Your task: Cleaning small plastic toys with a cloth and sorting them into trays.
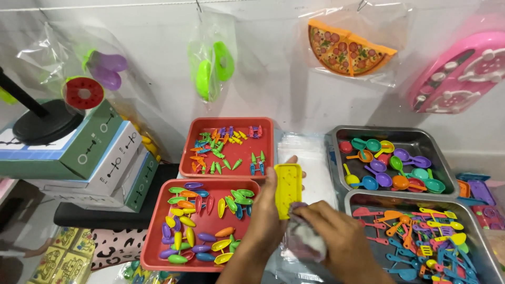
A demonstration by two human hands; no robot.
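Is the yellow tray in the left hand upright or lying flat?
Upright: the yellow tray stands on end in the left hand, its holed face toward the camera.

The lower end of the yellow tray (288, 189) was hidden behind the right hand (336, 236) and its cloth (305, 239). The lower steel pan (357, 202) and the pink toy (463, 71) were cut off by the picture's edges. Both forearms were cropped at the bottom.

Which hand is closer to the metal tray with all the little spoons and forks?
The right hand, holding a cloth, lies just beside the metal tray. The left hand, holding a yellow toy board, is farther left.
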